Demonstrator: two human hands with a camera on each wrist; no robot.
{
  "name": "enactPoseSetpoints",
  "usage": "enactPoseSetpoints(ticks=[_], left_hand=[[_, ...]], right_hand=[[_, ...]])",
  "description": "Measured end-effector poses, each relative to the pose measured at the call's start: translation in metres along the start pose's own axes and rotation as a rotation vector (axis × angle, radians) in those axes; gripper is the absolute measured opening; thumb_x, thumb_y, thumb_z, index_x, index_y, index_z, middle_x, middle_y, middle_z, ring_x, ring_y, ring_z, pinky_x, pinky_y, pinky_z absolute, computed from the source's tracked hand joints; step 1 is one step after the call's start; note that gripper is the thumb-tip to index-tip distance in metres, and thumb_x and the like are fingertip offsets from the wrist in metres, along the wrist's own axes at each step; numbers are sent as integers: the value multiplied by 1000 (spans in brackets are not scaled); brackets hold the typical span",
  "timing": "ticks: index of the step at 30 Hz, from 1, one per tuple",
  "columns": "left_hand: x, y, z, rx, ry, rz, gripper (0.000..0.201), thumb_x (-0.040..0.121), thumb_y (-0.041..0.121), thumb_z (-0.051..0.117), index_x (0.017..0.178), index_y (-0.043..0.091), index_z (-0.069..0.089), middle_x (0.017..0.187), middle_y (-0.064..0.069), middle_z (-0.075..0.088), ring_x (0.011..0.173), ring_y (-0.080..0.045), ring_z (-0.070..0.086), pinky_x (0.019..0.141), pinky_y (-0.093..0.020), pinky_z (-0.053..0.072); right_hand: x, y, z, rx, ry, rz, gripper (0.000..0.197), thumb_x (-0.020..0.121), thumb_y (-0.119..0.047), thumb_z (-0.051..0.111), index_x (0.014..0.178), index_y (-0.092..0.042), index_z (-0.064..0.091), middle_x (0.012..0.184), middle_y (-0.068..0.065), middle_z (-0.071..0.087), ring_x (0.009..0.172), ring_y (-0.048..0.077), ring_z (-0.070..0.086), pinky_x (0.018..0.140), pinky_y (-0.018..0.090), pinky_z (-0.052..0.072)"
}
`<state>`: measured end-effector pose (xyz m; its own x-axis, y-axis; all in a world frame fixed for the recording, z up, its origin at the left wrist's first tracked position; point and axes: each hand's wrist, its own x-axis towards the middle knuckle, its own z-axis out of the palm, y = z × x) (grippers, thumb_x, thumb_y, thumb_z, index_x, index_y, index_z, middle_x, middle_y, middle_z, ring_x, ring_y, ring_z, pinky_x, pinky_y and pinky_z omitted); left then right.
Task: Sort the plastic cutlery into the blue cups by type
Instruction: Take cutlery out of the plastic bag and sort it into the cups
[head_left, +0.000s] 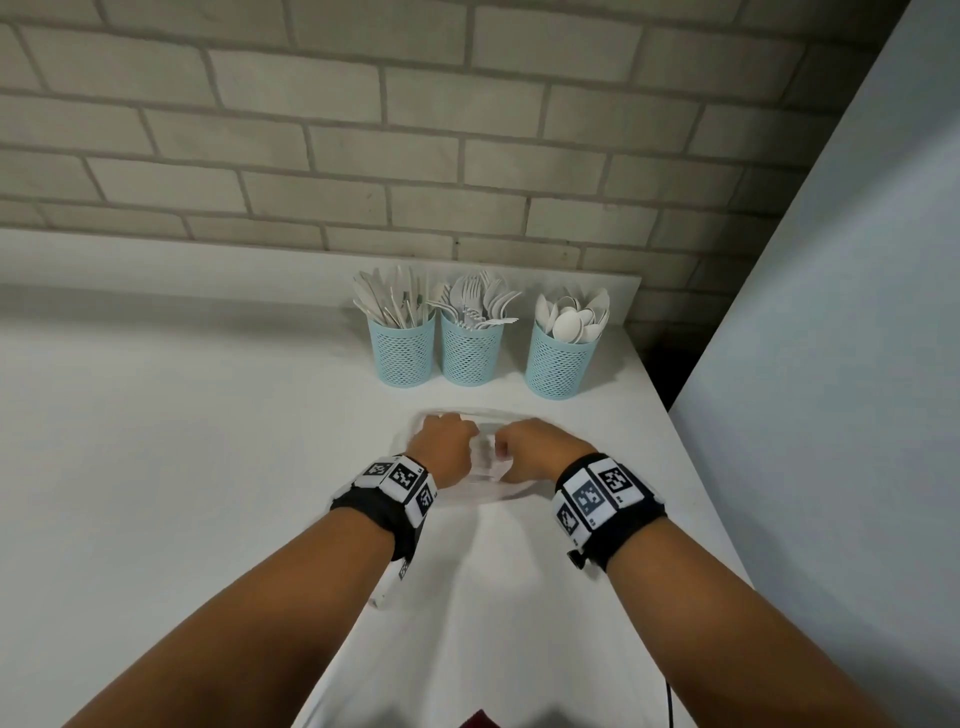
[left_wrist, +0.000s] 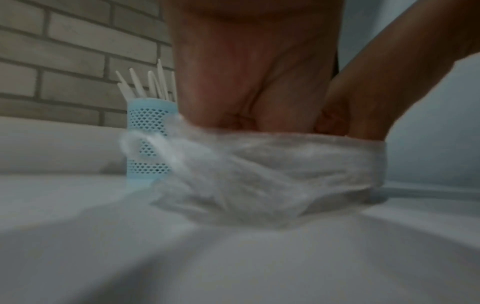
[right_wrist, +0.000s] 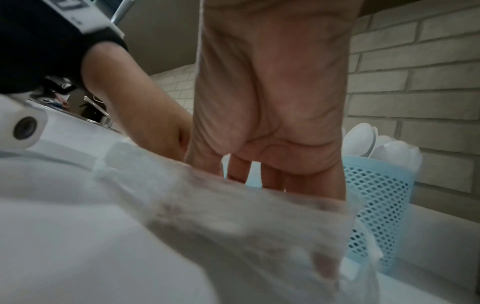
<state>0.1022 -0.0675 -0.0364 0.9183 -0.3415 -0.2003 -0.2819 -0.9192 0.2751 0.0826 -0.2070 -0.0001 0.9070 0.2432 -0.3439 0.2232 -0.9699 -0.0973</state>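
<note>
Three blue mesh cups stand in a row by the brick wall: the left cup (head_left: 401, 353) holds white knives, the middle cup (head_left: 471, 353) forks, the right cup (head_left: 560, 364) spoons. In front of them a crumpled clear plastic bag (head_left: 485, 486) lies on the white table. My left hand (head_left: 457, 441) and right hand (head_left: 511, 447) sit close together on it, fingers curled round its top edge. The left wrist view shows my left hand (left_wrist: 241, 121) pinching the bag (left_wrist: 259, 174), with the knife cup (left_wrist: 148, 131) behind. The bag (right_wrist: 233, 226) hides the fingertips of my right hand (right_wrist: 259, 181). No loose cutlery shows.
The table's right edge (head_left: 691, 467) runs close past the spoon cup, beside a pale wall panel (head_left: 831, 312). A dark gap (head_left: 660, 364) lies between table corner and wall. White tabletop (head_left: 182, 441) stretches to the left.
</note>
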Motion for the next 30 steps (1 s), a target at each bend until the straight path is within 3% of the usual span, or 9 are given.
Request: enactPoseSetpoints(ticks=[5,9,12,15,18,22,26,28,30], left_hand=[[-3,0,1,37,19,-98,39,94,25,45,133,20,44,141,-5,43,131,-29,33,103,-43,34],[-4,-6,1,10,-10,-45,35,93,31,47,125,16,48,134,-5,52,124,-28,45,100,-37,36],[-6,-8,-2,-10,-66,-15,36,94,33,46,118,8,51,123,-10,58,114,-28,54,93,-35,40],[-7,-12,-7,-17,-141,-6,38,95,37,45,106,3,59,114,-14,62,106,-29,56,87,-34,39],[-6,-16,-12,-94,-151,-6,32,94,38,49,86,8,56,99,-13,60,89,-24,51,76,-29,35],[-7,-24,-13,-180,-123,-7,33,85,36,63,65,16,45,78,1,48,81,-16,43,64,-24,30],[-11,-29,-17,-312,-149,-7,36,86,36,63,61,18,44,66,6,40,74,-15,41,57,-22,28],[-14,-27,-20,-370,-166,-10,43,94,43,48,67,10,45,69,4,40,73,-14,39,61,-23,29],[-14,-27,-20,-443,-154,-22,46,98,40,41,62,11,43,66,3,39,70,-14,37,61,-22,29]], right_hand=[[2,-4,8,-6,-14,17,42,86,-29,62,122,-10,51,123,10,58,115,29,51,96,35,41],[4,-3,7,23,-15,10,22,85,-27,61,102,-14,56,116,10,61,105,28,54,91,33,41],[4,-2,7,49,-31,4,16,85,-25,61,88,-19,46,104,9,58,90,22,47,86,31,41],[1,-3,6,106,-73,12,13,87,-21,59,97,-16,52,111,10,58,102,26,53,87,31,40],[-1,-1,8,129,-77,24,29,89,-17,54,117,-8,54,123,10,57,113,27,53,91,30,40],[-1,5,7,156,-35,13,26,86,-10,54,111,-9,59,122,9,58,111,26,54,89,27,41],[-1,16,2,284,21,-12,18,85,-13,62,101,-7,67,109,10,64,92,19,55,79,22,37],[-2,20,1,370,32,-20,18,86,-21,64,95,-6,68,88,6,65,78,13,51,69,21,36],[-2,23,0,441,29,-20,20,87,-26,64,81,-6,65,68,1,52,64,7,43,60,20,31]])
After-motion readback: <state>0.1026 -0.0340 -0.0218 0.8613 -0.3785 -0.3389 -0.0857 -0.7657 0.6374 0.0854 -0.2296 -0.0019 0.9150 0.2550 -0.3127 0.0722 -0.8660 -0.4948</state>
